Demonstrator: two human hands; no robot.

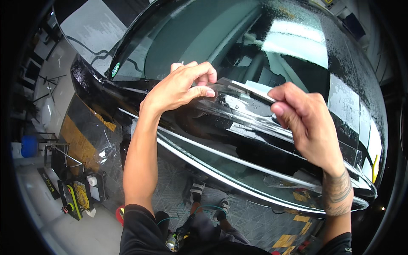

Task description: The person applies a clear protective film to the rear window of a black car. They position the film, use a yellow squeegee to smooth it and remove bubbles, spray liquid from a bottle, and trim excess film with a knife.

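My right hand (pixel 306 124) pinches one end of a dark, flat squeegee-like blade (pixel 248 91), held at a slant over the black roof-side pillar (pixel 220 122) of a car. Thumb and fingers of my left hand (pixel 185 84) close on the edge of a thin clear film (pixel 220 87) at the blade's other end. How far this film reaches is hard to tell against the reflections. Wet, wrinkled patches and droplets show on the glossy surface below the blade. Beyond both hands spreads the car's windshield (pixel 178 41), with a green-and-white round sticker (pixel 115 69) in its corner.
Bright trim (pixel 204 149) borders the side window nearest me. Droplets cover the roof (pixel 347 60). On the floor at left are a tool caddy (pixel 71 199) with coiled yellow cord (pixel 82 195) and a blue container (pixel 29 146). A thin teal hose (pixel 207 206) crosses near my feet.
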